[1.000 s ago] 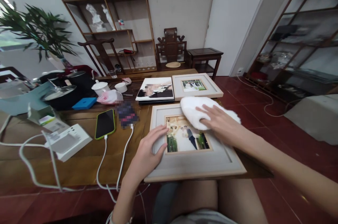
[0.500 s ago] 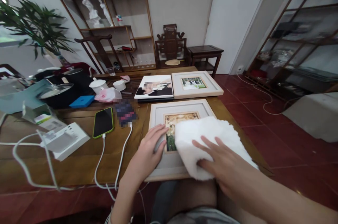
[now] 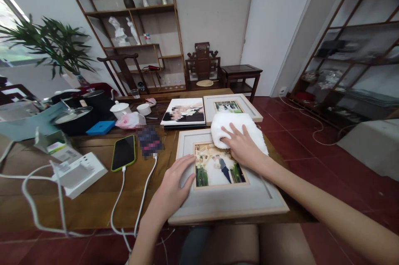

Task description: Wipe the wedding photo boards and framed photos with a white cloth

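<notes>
A light wood picture frame point(image 3: 229, 216) lies flat at the table's near edge, with a photo point(image 3: 215, 169) of a couple in its middle. My left hand point(image 3: 176, 182) rests on the frame's left side, fingers stretched towards the photo's edge. A fluffy white cloth point(image 3: 222, 125) is bunched over the frame's far right part, with one end hanging towards its right edge. My right hand point(image 3: 245, 142) presses the cloth down from above, fingers spread over it and the thumb side near its lower edge. The cloth hides the frame's far right corner.
Behind lie a second framed photo point(image 3: 249, 109) and a white-edged photo panel point(image 3: 183, 111). To the left are a green-cased phone point(image 3: 124, 152) on a cable, a white box point(image 3: 84, 175), a blue box point(image 3: 100, 127), pots and a white lidded cup point(image 3: 120, 109).
My right hand has pushed the cloth away from me, from the frame's near right part to its far side, uncovering the photo. My left hand stays on the frame's left side.
</notes>
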Demonstrator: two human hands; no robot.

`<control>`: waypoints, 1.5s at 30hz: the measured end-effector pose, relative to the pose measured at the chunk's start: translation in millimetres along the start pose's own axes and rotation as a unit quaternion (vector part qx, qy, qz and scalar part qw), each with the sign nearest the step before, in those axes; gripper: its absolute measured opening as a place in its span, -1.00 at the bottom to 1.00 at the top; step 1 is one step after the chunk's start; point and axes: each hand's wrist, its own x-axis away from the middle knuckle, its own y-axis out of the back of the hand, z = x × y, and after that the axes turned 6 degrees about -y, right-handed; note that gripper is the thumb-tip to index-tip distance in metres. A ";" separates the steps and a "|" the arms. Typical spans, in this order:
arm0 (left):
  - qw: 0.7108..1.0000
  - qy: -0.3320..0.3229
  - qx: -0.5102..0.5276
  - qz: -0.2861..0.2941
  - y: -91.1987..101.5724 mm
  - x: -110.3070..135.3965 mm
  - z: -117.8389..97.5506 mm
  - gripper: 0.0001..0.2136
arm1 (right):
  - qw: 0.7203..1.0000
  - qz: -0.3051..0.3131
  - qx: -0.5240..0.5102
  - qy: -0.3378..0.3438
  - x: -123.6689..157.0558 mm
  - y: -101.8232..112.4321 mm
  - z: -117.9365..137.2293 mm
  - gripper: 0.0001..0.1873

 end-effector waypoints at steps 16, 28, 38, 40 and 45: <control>0.993 0.018 -0.079 0.087 3.3 -3.6 -6.1 -0.52 | 0.966 0.178 -0.126 0.139 105.1 53.1 56.7 -0.48; 0.999 -0.006 -0.038 0.029 -6.7 -0.7 2.3 -0.60 | 0.998 -0.031 -0.061 0.014 21.1 13.1 -4.8 -0.40; 1.000 0.005 0.005 0.004 -5.1 -0.5 0.8 -0.62 | 0.991 0.064 -0.051 0.104 52.3 20.2 21.7 -0.43; 1.000 -0.010 0.005 0.008 -5.8 -0.7 1.4 -0.63 | 0.985 0.073 -0.082 0.136 75.5 30.7 30.0 -0.45; 1.000 -0.010 0.005 0.002 -6.5 -0.3 1.1 -0.65 | 0.973 0.062 -0.125 0.184 117.9 43.7 48.3 -0.59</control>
